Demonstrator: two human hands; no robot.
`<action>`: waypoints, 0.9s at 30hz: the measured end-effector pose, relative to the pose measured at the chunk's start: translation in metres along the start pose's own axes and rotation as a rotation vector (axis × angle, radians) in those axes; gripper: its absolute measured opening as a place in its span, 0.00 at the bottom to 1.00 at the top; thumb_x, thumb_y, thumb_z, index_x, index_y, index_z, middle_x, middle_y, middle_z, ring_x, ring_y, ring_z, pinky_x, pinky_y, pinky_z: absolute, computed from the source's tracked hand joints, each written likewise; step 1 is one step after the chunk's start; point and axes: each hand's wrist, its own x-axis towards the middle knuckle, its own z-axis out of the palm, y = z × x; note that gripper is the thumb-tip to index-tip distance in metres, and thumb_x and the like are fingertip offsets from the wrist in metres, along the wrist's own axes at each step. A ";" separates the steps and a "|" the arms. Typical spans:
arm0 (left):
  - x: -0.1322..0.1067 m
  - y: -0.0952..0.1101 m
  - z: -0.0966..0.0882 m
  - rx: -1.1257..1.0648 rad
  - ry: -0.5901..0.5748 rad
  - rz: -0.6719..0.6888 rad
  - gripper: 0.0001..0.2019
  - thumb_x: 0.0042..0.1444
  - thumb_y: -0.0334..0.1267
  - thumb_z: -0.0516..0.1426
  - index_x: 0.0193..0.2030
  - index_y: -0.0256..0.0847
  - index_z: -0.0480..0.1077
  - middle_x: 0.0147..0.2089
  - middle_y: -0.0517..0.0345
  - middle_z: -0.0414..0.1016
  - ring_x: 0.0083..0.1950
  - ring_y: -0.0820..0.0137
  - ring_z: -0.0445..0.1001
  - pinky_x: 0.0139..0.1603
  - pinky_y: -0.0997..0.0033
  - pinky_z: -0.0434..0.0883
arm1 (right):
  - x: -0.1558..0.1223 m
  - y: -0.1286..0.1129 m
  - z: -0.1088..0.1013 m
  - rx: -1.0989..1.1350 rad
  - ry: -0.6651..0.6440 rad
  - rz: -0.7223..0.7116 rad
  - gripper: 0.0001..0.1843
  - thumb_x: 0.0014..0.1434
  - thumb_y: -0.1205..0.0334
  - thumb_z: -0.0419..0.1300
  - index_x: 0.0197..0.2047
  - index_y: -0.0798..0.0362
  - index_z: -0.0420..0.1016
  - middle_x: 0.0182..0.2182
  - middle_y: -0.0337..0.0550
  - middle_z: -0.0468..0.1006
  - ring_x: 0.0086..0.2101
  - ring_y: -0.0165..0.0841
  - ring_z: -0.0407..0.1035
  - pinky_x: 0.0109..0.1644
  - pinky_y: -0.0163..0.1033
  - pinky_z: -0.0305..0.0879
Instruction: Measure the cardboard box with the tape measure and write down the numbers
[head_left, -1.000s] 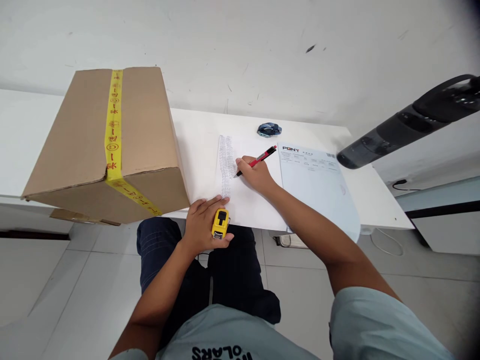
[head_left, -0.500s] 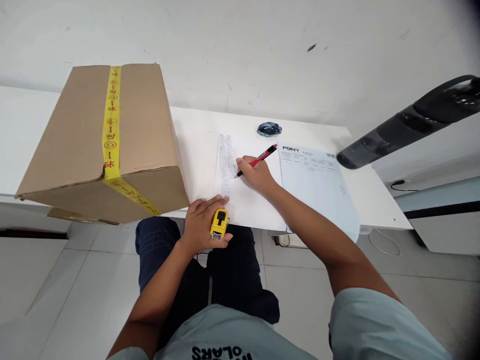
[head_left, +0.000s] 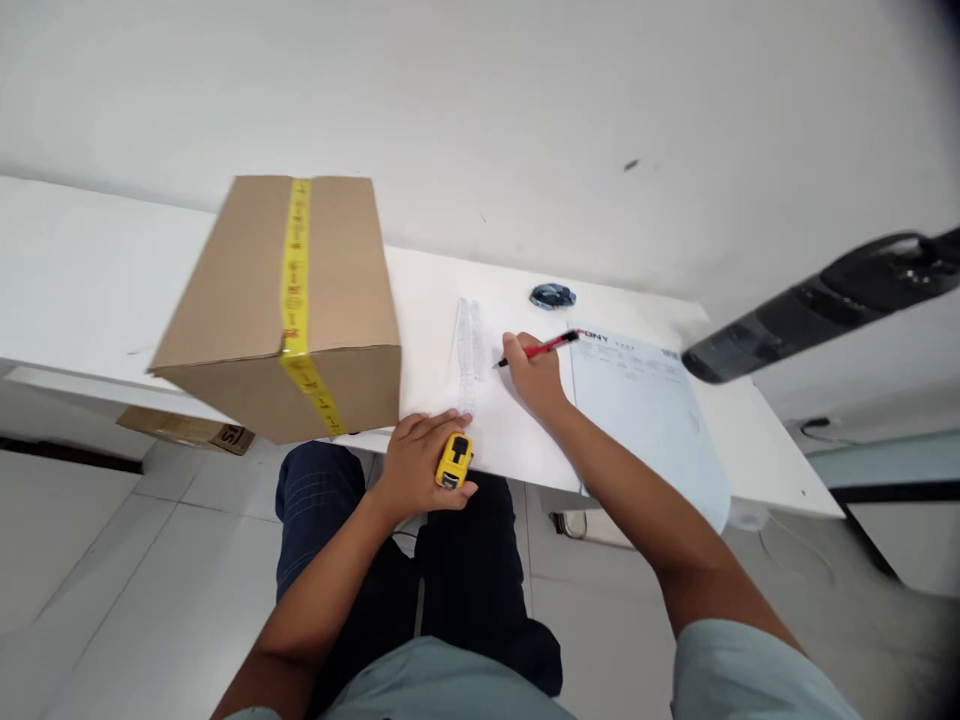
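My right hand is closed around a red and black pen. The pen's tip is over a white sheet of paper, just right of narrow columns of small handwriting. At the front edge of the desk, my left hand has its fingertips on the sheet's lower left part. A yellow tape measure with a black button is held between that hand's thumb and fingers. Beside my right forearm lies a pale blue printed form, partly covered by the arm.
A large cardboard box with yellow printed tape stands on the white desk at left. Behind the paper is a dark blue computer mouse. A dark bottle stands at the right, near the wall.
The whole view has shifted, so the desk appears lower and the box further right. The pen lies flatter, and its tip is further from the written columns. The left hand keeps the tape measure.
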 end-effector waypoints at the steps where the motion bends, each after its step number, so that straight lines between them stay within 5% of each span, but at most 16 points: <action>1: -0.001 0.001 0.000 -0.010 -0.004 -0.016 0.36 0.50 0.58 0.60 0.64 0.44 0.67 0.63 0.49 0.77 0.64 0.53 0.74 0.68 0.53 0.61 | -0.001 0.001 -0.001 -0.049 0.019 -0.046 0.22 0.63 0.47 0.58 0.22 0.48 0.64 0.21 0.36 0.67 0.27 0.33 0.63 0.36 0.40 0.60; 5: -0.003 0.008 0.005 -0.064 0.051 -0.069 0.37 0.48 0.54 0.64 0.64 0.44 0.68 0.63 0.48 0.77 0.64 0.54 0.74 0.69 0.50 0.60 | 0.002 0.006 -0.007 -0.248 -0.002 -0.231 0.14 0.62 0.51 0.56 0.43 0.50 0.78 0.42 0.50 0.77 0.41 0.40 0.71 0.46 0.45 0.67; 9: -0.004 0.018 0.002 -0.105 0.158 -0.102 0.28 0.50 0.52 0.63 0.56 0.42 0.73 0.56 0.47 0.81 0.58 0.53 0.78 0.65 0.48 0.66 | 0.008 0.003 -0.009 -0.352 -0.054 -0.258 0.17 0.58 0.59 0.53 0.45 0.51 0.79 0.41 0.53 0.77 0.38 0.41 0.72 0.41 0.46 0.68; 12: -0.011 0.033 -0.019 -0.142 0.190 -0.083 0.21 0.57 0.51 0.58 0.53 0.43 0.74 0.51 0.50 0.82 0.53 0.56 0.80 0.59 0.54 0.72 | -0.006 -0.010 -0.007 -0.375 -0.027 -0.244 0.18 0.59 0.56 0.54 0.48 0.50 0.78 0.40 0.51 0.79 0.33 0.40 0.71 0.41 0.47 0.69; 16: -0.025 0.065 -0.060 -0.249 0.296 0.064 0.34 0.62 0.66 0.51 0.65 0.45 0.67 0.63 0.48 0.75 0.67 0.55 0.70 0.66 0.54 0.68 | -0.074 -0.047 -0.011 0.094 -0.136 -0.117 0.28 0.64 0.39 0.53 0.59 0.47 0.72 0.39 0.47 0.81 0.29 0.39 0.71 0.39 0.48 0.72; 19: -0.029 0.086 -0.084 -0.309 0.339 0.152 0.45 0.59 0.75 0.43 0.71 0.43 0.60 0.69 0.44 0.69 0.74 0.54 0.60 0.72 0.52 0.61 | -0.141 -0.084 -0.013 0.534 -0.410 -0.043 0.43 0.50 0.20 0.56 0.57 0.41 0.75 0.45 0.49 0.82 0.40 0.46 0.77 0.43 0.50 0.74; 22: -0.034 0.093 -0.094 -0.320 0.347 0.155 0.50 0.56 0.75 0.47 0.75 0.42 0.51 0.73 0.40 0.62 0.77 0.52 0.56 0.75 0.48 0.59 | -0.182 -0.115 -0.007 0.657 -0.459 0.089 0.37 0.46 0.25 0.66 0.53 0.36 0.76 0.46 0.45 0.82 0.44 0.46 0.78 0.45 0.50 0.76; 27: -0.063 0.071 -0.097 -0.252 0.387 0.064 0.43 0.54 0.65 0.61 0.72 0.49 0.59 0.65 0.45 0.74 0.64 0.55 0.75 0.64 0.54 0.72 | -0.185 -0.127 0.010 0.743 -0.414 0.181 0.28 0.47 0.36 0.73 0.49 0.37 0.79 0.42 0.42 0.83 0.39 0.42 0.79 0.41 0.48 0.77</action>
